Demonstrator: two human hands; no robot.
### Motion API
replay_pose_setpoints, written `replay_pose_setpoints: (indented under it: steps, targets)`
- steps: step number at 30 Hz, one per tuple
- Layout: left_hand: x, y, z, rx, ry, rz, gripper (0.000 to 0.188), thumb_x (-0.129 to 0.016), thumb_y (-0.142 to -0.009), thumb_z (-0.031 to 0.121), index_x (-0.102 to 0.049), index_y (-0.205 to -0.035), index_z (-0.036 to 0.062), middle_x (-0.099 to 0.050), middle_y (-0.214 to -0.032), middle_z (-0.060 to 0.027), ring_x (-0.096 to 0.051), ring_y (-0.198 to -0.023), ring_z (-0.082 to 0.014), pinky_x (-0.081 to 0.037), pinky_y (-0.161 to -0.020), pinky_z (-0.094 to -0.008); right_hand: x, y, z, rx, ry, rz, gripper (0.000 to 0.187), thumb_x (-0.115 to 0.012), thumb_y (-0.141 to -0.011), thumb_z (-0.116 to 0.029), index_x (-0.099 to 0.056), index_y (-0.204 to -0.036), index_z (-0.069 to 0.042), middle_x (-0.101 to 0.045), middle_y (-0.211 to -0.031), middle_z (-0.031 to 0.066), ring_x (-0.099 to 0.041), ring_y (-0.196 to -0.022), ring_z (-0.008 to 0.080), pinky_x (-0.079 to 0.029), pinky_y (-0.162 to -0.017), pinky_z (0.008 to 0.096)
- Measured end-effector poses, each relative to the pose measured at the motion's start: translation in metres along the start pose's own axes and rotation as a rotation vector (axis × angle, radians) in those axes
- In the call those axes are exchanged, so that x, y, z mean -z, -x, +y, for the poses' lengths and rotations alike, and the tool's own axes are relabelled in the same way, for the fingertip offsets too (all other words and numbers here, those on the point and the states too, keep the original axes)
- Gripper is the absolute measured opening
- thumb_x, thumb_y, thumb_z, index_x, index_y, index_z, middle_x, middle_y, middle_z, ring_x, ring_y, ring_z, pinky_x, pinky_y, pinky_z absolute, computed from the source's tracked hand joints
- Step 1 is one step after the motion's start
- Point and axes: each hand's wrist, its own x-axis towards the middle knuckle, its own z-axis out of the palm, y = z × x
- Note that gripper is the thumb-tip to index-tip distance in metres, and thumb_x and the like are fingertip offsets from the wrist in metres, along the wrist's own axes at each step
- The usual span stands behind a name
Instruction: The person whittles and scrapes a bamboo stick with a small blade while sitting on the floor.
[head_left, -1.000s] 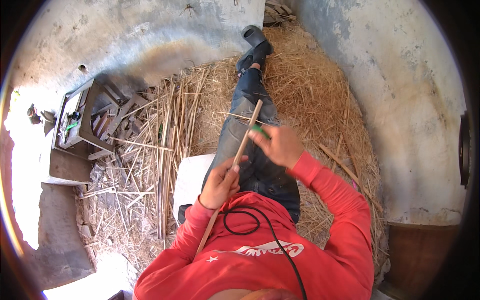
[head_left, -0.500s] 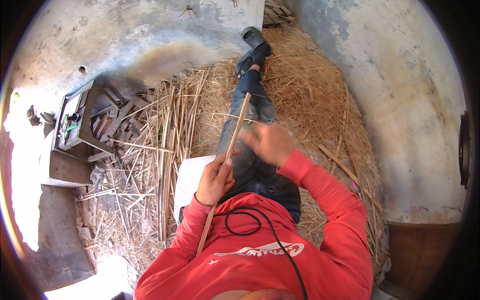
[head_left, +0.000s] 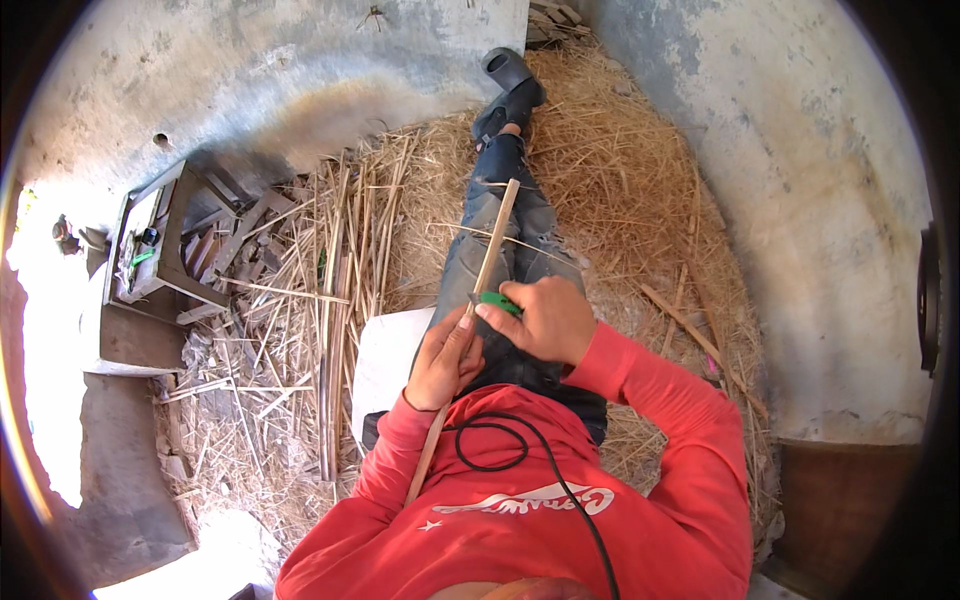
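Note:
My left hand (head_left: 444,362) is closed around a long, thin wooden strip (head_left: 497,235), which slants from my left forearm up over my thighs. In my right hand (head_left: 550,318) is a green-handled utility knife (head_left: 500,302), its handle wrapped by the fingers. The knife's short blade sits against the strip, just above my left thumb. Thin pale shavings lie across my outstretched legs (head_left: 462,262), in worn blue jeans. How deep the blade goes into the wood cannot be made out.
Straw-like shavings (head_left: 610,150) cover the floor around my legs. Several long strips (head_left: 335,300) lie in a heap to the left, beside a wooden stool (head_left: 175,265) with small items on it. A black cable (head_left: 545,470) runs over my red top. Walls (head_left: 790,200) stand close on the right and ahead.
My right hand has come back toward me with the knife, down along the strip to near my left thumb. The strip's far end has shifted slightly right.

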Motion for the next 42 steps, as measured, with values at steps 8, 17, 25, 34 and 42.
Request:
replay_pose_setpoints:
  steps: [8, 17, 25, 34, 42]
  targets:
    - [0.001, 0.015, 0.004, 0.016, -0.049, -0.009, 0.047, -0.037, -0.112, 0.035, -0.050, -0.142, 0.0007, -0.030, -0.057, 0.0060, -0.025, -0.043, -0.0046, -0.023, -0.041, -0.0215, 0.025, -0.065, 0.054, -0.311, 0.068, 0.310, 0.066, -0.051, -0.098, -0.065, -0.072, -0.080, -0.005, -0.062, -0.063, 0.0231, -0.068, -0.065, 0.0391, -0.050, -0.059, 0.0496]
    - [0.000, 0.007, 0.000, -0.049, 0.060, 0.011, 0.051, -0.041, -0.111, 0.030, -0.035, -0.155, 0.0046, -0.030, -0.058, 0.0054, -0.024, -0.044, -0.0050, -0.026, -0.042, -0.0208, 0.054, -0.027, 0.022, -0.082, 0.022, 0.089, 0.072, -0.046, -0.098, -0.067, -0.070, -0.080, -0.002, -0.065, -0.062, 0.0211, -0.067, -0.063, 0.0424, -0.052, -0.060, 0.0506]
    - [-0.004, 0.018, -0.013, 0.104, 0.245, 0.013, 0.048, -0.038, -0.112, 0.022, -0.032, -0.157, 0.0095, -0.029, -0.063, 0.0042, -0.024, -0.049, -0.0061, -0.026, -0.043, -0.0198, 0.010, -0.035, 0.069, -0.181, 0.008, 0.102, 0.066, -0.051, -0.096, -0.065, -0.070, -0.078, -0.004, -0.064, -0.063, 0.0237, -0.067, -0.061, 0.0440, -0.053, -0.057, 0.0539]
    - [-0.013, 0.025, 0.000, 0.115, 0.330, -0.024, 0.046, -0.037, -0.112, 0.023, -0.035, -0.156, 0.0103, -0.028, -0.061, 0.0047, -0.020, -0.045, -0.0063, -0.026, -0.040, -0.0205, 0.019, -0.030, 0.046, -0.195, 0.061, 0.087, 0.066, -0.051, -0.096, -0.065, -0.073, -0.087, -0.004, -0.066, -0.066, 0.0237, -0.068, -0.064, 0.0440, -0.054, -0.061, 0.0530]
    - [-0.005, 0.031, 0.000, 0.138, 0.446, -0.017, 0.046, -0.036, -0.112, 0.024, -0.034, -0.157, 0.0144, -0.028, -0.058, 0.0052, -0.019, -0.039, -0.0059, -0.025, -0.036, -0.0206, 0.039, -0.054, 0.076, -0.349, 0.120, 0.146, 0.075, -0.044, -0.097, -0.070, -0.070, -0.080, -0.002, -0.067, -0.071, 0.0267, -0.070, -0.071, 0.0423, -0.054, -0.064, 0.0533]
